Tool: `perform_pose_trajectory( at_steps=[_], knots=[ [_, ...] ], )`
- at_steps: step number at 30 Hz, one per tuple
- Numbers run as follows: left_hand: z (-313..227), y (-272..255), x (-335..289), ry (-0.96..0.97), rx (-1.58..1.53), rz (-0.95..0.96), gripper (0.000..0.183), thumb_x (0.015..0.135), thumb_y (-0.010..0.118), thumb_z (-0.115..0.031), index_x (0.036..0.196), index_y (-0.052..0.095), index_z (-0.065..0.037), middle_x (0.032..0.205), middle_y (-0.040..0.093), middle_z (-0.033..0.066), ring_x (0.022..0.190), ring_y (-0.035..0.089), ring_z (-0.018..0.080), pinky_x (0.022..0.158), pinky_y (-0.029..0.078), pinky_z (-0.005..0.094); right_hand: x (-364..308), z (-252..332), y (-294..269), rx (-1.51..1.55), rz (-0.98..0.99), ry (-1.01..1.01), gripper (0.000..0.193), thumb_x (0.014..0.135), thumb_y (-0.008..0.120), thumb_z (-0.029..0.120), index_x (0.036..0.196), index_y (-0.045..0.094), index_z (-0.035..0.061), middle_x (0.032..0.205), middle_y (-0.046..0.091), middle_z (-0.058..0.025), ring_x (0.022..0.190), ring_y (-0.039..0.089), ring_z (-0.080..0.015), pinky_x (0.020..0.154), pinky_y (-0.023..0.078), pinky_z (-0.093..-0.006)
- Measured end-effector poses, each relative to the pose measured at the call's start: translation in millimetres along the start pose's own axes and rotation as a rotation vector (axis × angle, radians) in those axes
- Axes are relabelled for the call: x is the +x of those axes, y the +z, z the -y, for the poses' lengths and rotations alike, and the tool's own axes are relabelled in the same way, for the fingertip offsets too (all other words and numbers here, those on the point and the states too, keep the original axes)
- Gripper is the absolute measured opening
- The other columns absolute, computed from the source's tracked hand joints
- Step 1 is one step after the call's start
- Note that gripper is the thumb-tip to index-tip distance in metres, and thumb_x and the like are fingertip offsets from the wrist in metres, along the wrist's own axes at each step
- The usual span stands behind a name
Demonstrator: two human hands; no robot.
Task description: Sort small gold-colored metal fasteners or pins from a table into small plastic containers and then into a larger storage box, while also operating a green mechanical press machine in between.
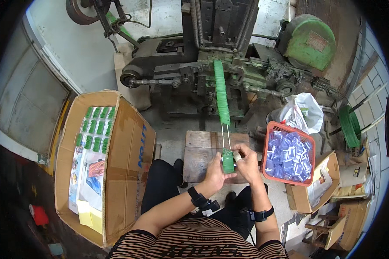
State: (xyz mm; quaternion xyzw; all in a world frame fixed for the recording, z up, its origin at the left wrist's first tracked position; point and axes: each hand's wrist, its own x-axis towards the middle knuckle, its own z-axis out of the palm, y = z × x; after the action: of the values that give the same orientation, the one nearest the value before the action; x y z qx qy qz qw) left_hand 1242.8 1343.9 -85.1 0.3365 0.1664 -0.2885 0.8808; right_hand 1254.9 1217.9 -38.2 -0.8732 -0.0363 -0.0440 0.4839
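In the head view, at the lower middle of the frame, the left hand (213, 174) and right hand (248, 165) close their grip on a short green bundle (227, 161), fingers against its sides with no visible slack. Above it, two thin rails (223, 136) lead up to a longer green stack (221, 93) at the dark machine (220, 26). Whether the bundle is off the rails, I cannot tell. Uneven squeezing could let its pieces fan out and scatter onto the wooden tabletop (199, 149) below; a sideways tug might bend the rails.
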Motion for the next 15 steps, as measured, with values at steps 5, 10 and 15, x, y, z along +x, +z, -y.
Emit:
perform_pose_trajectory(
  at_steps=[5,10,15],
  knots=[
    [-6.2,-4.9,5.5,-0.048,0.018,0.020,0.040,0.097,0.030,-0.043,0.113,0.048,-0.011,0.104,0.059,0.0083,0.088,0.061,0.0228,0.065,0.055,0.0427,3.4,-6.4,3.9,0.103,-0.040,0.121,0.017,0.079,0.053,0.004,0.091,0.064,0.0040,0.080,0.064,-0.0174,0.073,0.064,-0.0313,0.065,0.048,-0.0385],
    [-21.2,-7.4,14.1,-0.198,0.075,0.053,0.047,0.093,0.034,-0.052,0.115,0.049,-0.012,0.103,0.060,0.0070,0.085,0.063,0.0210,0.064,0.055,0.0411,-0.9,-10.9,6.4,-0.184,-0.038,0.025,0.018,0.073,0.055,0.008,0.089,0.064,0.0071,0.081,0.064,-0.0183,0.077,0.061,-0.0367,0.067,0.048,-0.0451],
    [-17.1,7.2,18.8,-0.185,0.315,-0.047,0.046,0.088,0.042,-0.054,0.105,0.054,-0.012,0.091,0.061,0.0071,0.072,0.063,0.0223,0.054,0.054,0.0394,-14.7,5.0,7.6,-0.377,-0.126,-0.076,0.019,0.069,0.056,0.009,0.086,0.065,0.0081,0.081,0.062,-0.0167,0.075,0.061,-0.0371,0.066,0.047,-0.0464]
  ],
)
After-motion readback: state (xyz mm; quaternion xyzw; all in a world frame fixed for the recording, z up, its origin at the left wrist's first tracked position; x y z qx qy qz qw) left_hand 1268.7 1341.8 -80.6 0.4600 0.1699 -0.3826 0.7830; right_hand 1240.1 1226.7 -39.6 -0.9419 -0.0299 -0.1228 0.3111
